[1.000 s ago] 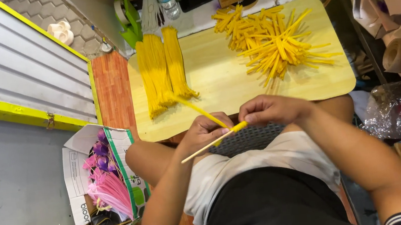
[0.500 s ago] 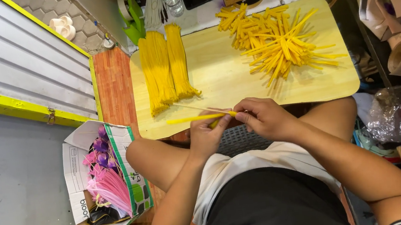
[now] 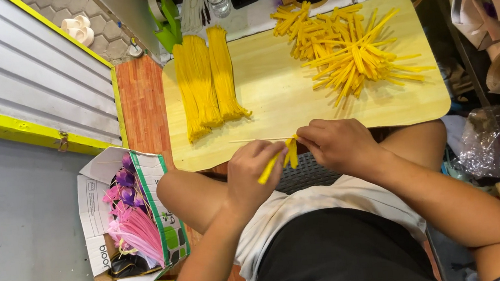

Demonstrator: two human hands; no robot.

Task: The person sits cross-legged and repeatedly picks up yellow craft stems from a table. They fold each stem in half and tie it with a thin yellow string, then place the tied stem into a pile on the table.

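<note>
Both hands meet just off the near edge of the pale wooden board (image 3: pixel 283 103), over the person's lap. The left hand (image 3: pixel 256 174) is closed around a short yellow strip (image 3: pixel 281 159), fingers curled with the thumb pressed on it; the right hand (image 3: pixel 337 144) pinches the strip's upper end between fingertips. A thin pale stick (image 3: pixel 256 140) lies along the board's near edge, running toward the pinch. Forearms come in from both sides, elbows wide, wrists bent inward.

The middle of the board is bare, leaving room ahead of the hands. On the board's far left lie neat bundles of long yellow strands (image 3: pixel 204 86), side by side. On its far right sprawls a loose heap of cut yellow strips (image 3: pixel 349 49), some reaching the board's edge.

Left of the board, on the floor, an open cardboard box (image 3: pixel 101 224) holds pink and purple pieces (image 3: pixel 131 218). Right of the board, crumpled bags and wrapping (image 3: pixel 498 145) crowd close.
</note>
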